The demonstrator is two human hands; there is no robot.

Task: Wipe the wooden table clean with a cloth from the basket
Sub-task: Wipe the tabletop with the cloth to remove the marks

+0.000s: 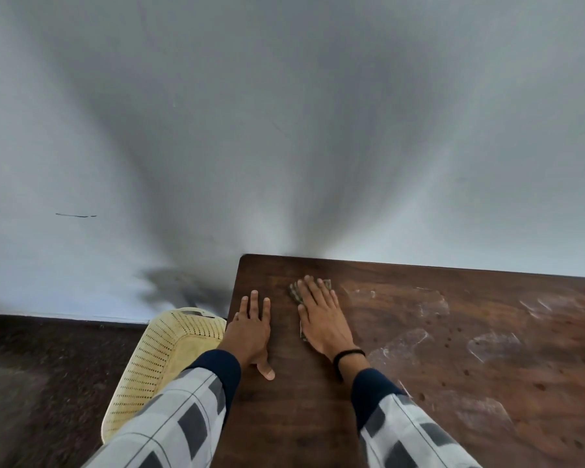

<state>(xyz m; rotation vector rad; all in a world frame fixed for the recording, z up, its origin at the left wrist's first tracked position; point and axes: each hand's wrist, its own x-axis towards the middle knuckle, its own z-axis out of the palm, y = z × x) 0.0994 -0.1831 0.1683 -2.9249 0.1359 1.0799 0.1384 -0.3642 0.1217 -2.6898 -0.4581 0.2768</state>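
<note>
Two hands were observed flat on the wooden table (419, 383), both near its far left corner. Left hand (250, 329) lay palm down close to the left edge, fingers straight and slightly spread, thumb angled back toward the person; it held nothing. Right hand (321, 319) lay palm down on the cloth (294, 293), fingers straight and lightly fanned, pressing the fabric against the wood rather than curling round it. Cloth was a small mottled olive-brown piece, showing beyond the fingertips and along the thumb side of the hand, the remainder covered by the palm. It sat just to the right of the left hand, the two apart.

Table surface to the right of the cloth carried whitish smears (493, 346) and scattered dark spots. A cream perforated basket (156, 352) stood on the dark floor (48, 366) just beside the table's left edge, partly hidden by the left sleeve (183, 423). Both sleeves were grey-and-white check over navy cuffs. A black band (348, 353) circled the right wrist. A pale wall (284, 130) met the table's far edge.
</note>
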